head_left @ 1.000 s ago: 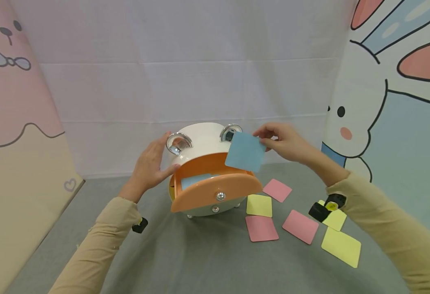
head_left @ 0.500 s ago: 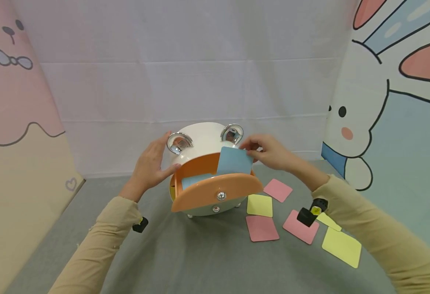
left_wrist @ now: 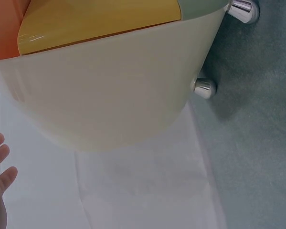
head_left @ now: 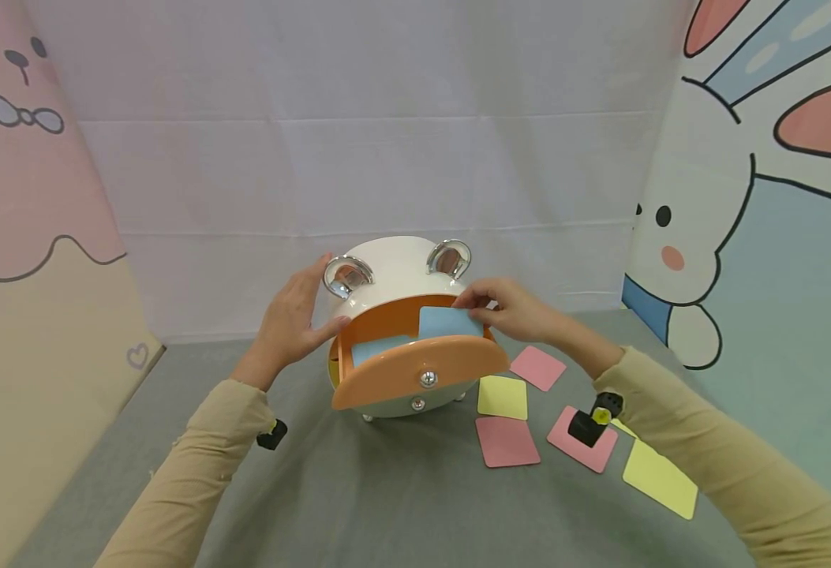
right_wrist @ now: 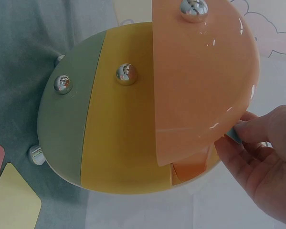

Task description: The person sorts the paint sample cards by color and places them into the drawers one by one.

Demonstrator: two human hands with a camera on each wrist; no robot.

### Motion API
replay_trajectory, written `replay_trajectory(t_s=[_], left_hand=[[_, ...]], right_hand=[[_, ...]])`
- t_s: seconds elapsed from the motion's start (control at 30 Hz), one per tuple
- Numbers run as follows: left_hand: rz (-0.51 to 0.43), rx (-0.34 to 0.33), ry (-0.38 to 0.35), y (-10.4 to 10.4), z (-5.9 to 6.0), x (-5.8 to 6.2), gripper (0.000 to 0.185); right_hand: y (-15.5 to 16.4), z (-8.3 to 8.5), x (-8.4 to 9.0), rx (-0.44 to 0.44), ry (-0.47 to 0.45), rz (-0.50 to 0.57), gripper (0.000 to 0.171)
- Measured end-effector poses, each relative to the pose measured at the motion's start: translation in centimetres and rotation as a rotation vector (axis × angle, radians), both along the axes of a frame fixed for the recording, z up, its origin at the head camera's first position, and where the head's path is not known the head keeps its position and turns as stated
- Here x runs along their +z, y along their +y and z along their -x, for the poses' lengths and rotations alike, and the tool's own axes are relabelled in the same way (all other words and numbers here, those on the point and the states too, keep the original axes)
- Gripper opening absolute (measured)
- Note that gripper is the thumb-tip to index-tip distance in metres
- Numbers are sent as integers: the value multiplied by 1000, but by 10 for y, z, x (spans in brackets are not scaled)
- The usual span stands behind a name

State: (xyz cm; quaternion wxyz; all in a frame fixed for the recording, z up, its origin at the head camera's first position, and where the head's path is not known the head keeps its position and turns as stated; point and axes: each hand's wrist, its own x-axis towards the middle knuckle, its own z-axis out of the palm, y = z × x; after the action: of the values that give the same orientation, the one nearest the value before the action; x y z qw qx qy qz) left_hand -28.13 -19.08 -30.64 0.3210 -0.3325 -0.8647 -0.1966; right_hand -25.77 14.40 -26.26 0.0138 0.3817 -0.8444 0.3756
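A rounded white box (head_left: 397, 268) with silver ear-like rings stands on the grey cloth, its orange top drawer (head_left: 387, 379) pulled out. My right hand (head_left: 510, 309) pinches a blue card (head_left: 449, 323) by its right edge, the card's lower part hidden behind the drawer front. Another blue card (head_left: 379, 349) lies in the drawer's left side. My left hand (head_left: 289, 323) rests against the box's left side, fingers straight and thumb at the upper rim. Below the orange drawer, the right wrist view shows a yellow drawer (right_wrist: 119, 124) and a green drawer (right_wrist: 68, 114), both closed.
Right of the box lie pink cards, such as one pink card (head_left: 507, 442), and yellow cards, such as one yellow card (head_left: 503, 397). More lie under the right forearm. A white cloth backdrop (head_left: 387, 158) rises behind, with cartoon-printed panels on both sides.
My right hand has moved down and left, lowering the blue card from above the drawer to partly inside it. The left hand has stayed at the box's side.
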Motion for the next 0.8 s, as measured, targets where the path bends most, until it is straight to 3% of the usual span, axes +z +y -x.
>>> replay_trajectory(t_s=[0.4, 0.8], left_hand=[[-1, 0, 5, 0, 0, 0, 88], [-18, 3, -4, 0, -1, -2, 89]], right_hand=[[-2, 1, -3, -3, 92, -7, 21], [5, 0, 3, -49, 61, 21, 21]])
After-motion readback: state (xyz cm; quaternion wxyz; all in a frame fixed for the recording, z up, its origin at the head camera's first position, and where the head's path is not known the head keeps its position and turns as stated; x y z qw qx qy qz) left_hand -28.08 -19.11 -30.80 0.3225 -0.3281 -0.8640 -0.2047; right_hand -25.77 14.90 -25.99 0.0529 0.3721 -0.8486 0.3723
